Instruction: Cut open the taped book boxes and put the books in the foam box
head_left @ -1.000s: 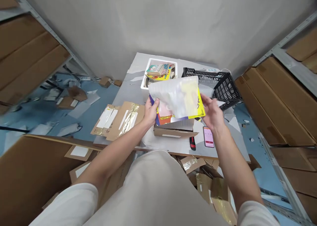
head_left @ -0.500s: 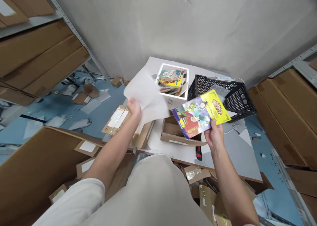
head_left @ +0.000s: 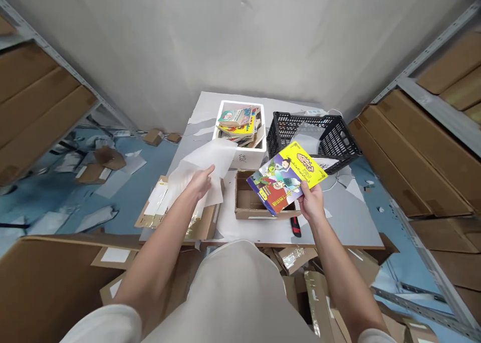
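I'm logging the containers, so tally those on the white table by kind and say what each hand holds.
White bin with a pile of books: 1
Black plastic crate: 1
Open cardboard box: 1
Total: 3
The left hand holds a white sheet; the right hand holds a comic book above the cardboard box.

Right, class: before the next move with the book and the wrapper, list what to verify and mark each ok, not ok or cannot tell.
1. Right hand has a firm grip on the book: ok.
2. Book free of the wrapper: ok.
3. Left hand holds the wrapper: ok.
4. White box has room for another book: cannot tell.
5. Small carton below the book is open and holds nothing visible: ok.
6. Knife lies clear of both hands: ok.
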`<state>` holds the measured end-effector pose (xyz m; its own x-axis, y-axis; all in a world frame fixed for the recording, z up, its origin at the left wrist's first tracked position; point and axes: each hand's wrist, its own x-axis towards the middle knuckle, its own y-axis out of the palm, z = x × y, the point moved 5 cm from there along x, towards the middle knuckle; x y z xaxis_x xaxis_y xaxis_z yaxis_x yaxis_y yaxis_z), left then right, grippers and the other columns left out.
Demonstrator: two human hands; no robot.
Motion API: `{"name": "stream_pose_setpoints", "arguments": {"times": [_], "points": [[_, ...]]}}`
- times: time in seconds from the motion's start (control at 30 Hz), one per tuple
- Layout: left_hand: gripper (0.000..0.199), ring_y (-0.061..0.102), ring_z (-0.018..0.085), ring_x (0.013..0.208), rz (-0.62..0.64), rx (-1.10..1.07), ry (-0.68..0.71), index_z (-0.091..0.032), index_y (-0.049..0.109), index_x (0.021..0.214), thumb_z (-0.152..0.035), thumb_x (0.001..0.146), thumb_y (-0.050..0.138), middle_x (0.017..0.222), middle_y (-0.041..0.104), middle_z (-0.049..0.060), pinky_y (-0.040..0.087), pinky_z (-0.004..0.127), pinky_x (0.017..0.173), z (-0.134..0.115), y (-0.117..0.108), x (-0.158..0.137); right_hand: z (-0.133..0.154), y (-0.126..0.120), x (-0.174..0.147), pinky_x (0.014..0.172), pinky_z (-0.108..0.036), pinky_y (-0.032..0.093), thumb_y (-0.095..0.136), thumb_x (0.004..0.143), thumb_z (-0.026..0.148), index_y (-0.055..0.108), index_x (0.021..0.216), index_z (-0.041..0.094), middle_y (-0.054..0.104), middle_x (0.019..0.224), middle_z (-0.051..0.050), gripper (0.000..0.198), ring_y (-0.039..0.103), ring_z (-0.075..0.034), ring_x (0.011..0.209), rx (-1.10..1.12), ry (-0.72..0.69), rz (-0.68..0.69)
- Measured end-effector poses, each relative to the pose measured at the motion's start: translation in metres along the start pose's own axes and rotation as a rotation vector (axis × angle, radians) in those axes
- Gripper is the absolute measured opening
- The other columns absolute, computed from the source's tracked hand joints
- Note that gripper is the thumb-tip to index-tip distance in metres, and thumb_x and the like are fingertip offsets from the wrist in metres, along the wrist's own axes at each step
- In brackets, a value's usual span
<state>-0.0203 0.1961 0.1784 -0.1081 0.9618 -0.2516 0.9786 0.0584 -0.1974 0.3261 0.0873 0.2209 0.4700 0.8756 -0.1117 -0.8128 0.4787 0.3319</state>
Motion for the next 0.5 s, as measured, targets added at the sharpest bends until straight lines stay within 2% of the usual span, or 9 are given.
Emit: {"name": "stream_pose_setpoints", "arguments": {"times": [0.03, 0.07, 0.13, 0.2, 0.27, 0.33, 0.4, 0.5], "points": [[0.057, 0.059, 0.032, 0.110, 0.043, -0.021, -0.099, -0.015, 0.057, 0.113, -0.060, 0.078, 0.055, 0.106, 0.064, 0.018, 0.048, 0.048, 0.089, -0.001, 0.003, -0.017, 0.004, 0.003, -0.001, 0.076, -0.035, 0.058, 0.079, 0.064, 0.044, 0.056, 0.109, 0.024, 0.069, 0.113, -0.006, 0.054, 0.068, -0.021, 0.094, -0.002, -0.010, 0.018], [0.063, 0.054, 0.031, 0.119, 0.063, -0.045, -0.097, -0.019, 0.052, 0.122, -0.063, 0.078, 0.055, 0.119, 0.060, 0.018, 0.047, 0.046, 0.093, -0.006, 0.006, -0.034, 0.008, 0.006, -0.002, 0.077, -0.034, 0.058, 0.078, 0.064, 0.044, 0.056, 0.110, 0.025, 0.069, 0.114, -0.006, 0.054, 0.068, -0.020, 0.095, 0.000, -0.019, 0.045], [0.075, 0.049, 0.028, 0.126, 0.223, -0.102, 0.051, -0.023, 0.045, 0.133, -0.057, 0.071, 0.068, 0.133, 0.053, 0.015, 0.046, 0.040, 0.097, -0.021, 0.025, -0.069, 0.015, 0.016, -0.004, 0.080, -0.033, 0.057, 0.078, 0.065, 0.043, 0.055, 0.111, 0.026, 0.068, 0.116, -0.005, 0.054, 0.067, -0.020, 0.097, 0.000, -0.020, 0.113], [0.067, 0.060, 0.027, 0.111, 0.428, -0.186, 0.064, -0.021, 0.056, 0.123, -0.055, 0.068, 0.071, 0.122, 0.061, 0.013, 0.052, 0.038, 0.088, -0.025, 0.049, -0.099, 0.022, 0.025, -0.004, 0.079, -0.033, 0.057, 0.077, 0.066, 0.045, 0.055, 0.110, 0.027, 0.068, 0.115, -0.003, 0.052, 0.068, -0.019, 0.095, -0.013, -0.004, 0.165], [0.048, 0.067, 0.022, 0.089, 0.513, -0.288, 0.022, -0.018, 0.065, 0.103, -0.054, 0.071, 0.070, 0.103, 0.069, 0.009, 0.056, 0.033, 0.076, -0.022, 0.065, -0.118, 0.030, 0.032, 0.000, 0.073, -0.032, 0.058, 0.073, 0.069, 0.050, 0.056, 0.107, 0.027, 0.070, 0.111, -0.003, 0.048, 0.068, -0.019, 0.091, -0.047, 0.008, 0.190], [0.036, 0.067, 0.016, 0.074, 0.517, -0.394, -0.028, -0.018, 0.067, 0.088, -0.051, 0.073, 0.069, 0.088, 0.070, 0.004, 0.057, 0.028, 0.069, -0.014, 0.072, -0.128, 0.037, 0.036, 0.008, 0.062, -0.029, 0.057, 0.068, 0.073, 0.056, 0.059, 0.101, 0.025, 0.072, 0.101, -0.003, 0.043, 0.069, -0.019, 0.081, -0.108, 0.012, 0.201], [0.030, 0.065, 0.012, 0.069, 0.513, -0.481, -0.067, -0.019, 0.067, 0.085, -0.046, 0.073, 0.071, 0.081, 0.069, 0.002, 0.056, 0.026, 0.068, -0.005, 0.073, -0.134, 0.042, 0.039, 0.017, 0.053, -0.027, 0.055, 0.063, 0.075, 0.061, 0.060, 0.095, 0.023, 0.073, 0.090, -0.003, 0.043, 0.068, -0.018, 0.072, -0.172, 0.017, 0.212], [0.029, 0.064, 0.011, 0.066, 0.500, -0.546, -0.094, -0.019, 0.067, 0.083, -0.045, 0.073, 0.073, 0.079, 0.069, 0.001, 0.055, 0.027, 0.067, 0.003, 0.071, -0.139, 0.044, 0.040, 0.025, 0.055, -0.029, 0.055, 0.061, 0.075, 0.063, 0.059, 0.090, 0.023, 0.072, 0.084, -0.003, 0.043, 0.069, -0.020, 0.073, -0.197, 0.017, 0.229]]}}
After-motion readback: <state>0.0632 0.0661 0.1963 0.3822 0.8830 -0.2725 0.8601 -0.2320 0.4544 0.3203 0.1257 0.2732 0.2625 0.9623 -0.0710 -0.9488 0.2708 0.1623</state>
